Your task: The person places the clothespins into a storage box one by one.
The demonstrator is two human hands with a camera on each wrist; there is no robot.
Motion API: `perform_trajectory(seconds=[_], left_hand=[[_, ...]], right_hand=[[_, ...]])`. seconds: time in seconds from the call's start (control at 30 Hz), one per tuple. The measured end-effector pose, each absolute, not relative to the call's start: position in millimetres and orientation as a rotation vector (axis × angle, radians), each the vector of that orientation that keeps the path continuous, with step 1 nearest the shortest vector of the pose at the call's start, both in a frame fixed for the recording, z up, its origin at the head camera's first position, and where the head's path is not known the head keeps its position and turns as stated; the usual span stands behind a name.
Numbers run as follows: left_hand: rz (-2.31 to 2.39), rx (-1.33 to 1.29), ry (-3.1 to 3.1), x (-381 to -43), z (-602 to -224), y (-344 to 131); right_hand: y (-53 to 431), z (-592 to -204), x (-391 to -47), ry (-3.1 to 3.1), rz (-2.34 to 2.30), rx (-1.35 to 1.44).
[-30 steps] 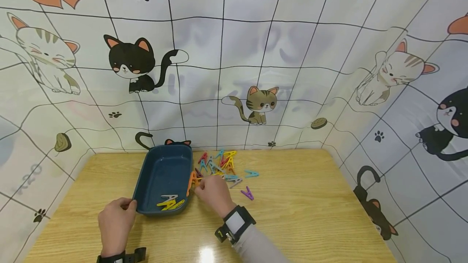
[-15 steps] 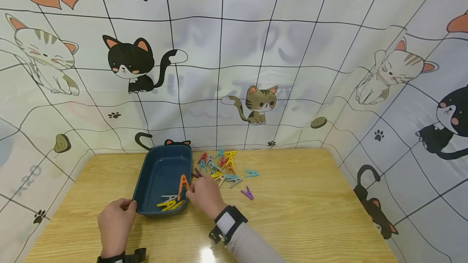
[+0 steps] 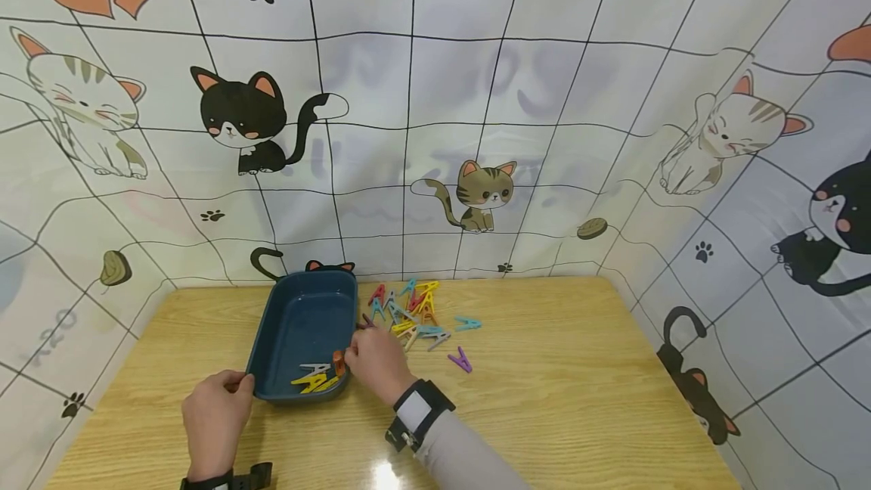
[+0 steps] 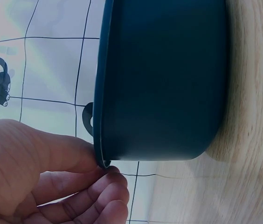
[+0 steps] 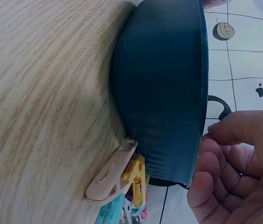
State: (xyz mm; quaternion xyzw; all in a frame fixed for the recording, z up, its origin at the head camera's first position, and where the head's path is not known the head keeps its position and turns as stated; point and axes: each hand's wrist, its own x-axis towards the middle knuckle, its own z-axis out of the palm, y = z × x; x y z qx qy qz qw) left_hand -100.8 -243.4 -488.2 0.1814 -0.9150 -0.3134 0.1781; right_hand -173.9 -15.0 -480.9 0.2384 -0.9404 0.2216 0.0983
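Note:
My left hand (image 3: 216,422) pinches the near-left corner of a dark blue tray (image 4: 169,84), thumb and fingertips at its rim. At the opposite side, my right hand (image 3: 381,361) hovers by the right rim with loosely curled fingers; in the right wrist view no clothespin shows between thumb and forefinger. Just beside those fingertips, inside the tray, is an orange clothespin (image 3: 339,363). Yellow clothespins (image 3: 309,382) and a pale grey clothespin (image 3: 315,367) lie at the tray's near end.
Right of the tray, several mixed-colour clothespins (image 3: 401,311) lie heaped on the wooden table (image 3: 578,384). A light blue clothespin (image 3: 468,323) and a purple clothespin (image 3: 460,360) lie apart from them. A cat-patterned sheet (image 3: 381,157) hangs behind the table.
My right hand moved left from the heap to the tray's rim with the orange clothespin, which is now lower, inside the tray. My left hand stayed on the corner.

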Motion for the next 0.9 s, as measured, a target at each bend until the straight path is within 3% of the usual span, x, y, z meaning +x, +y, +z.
perform_trajectory(seconds=[0.9], left_hand=[[-0.894, 0.537, -2.59, -102, -490, -244]], right_hand=[[30, -486, -185, -2.718, 1.045, 0.757]])
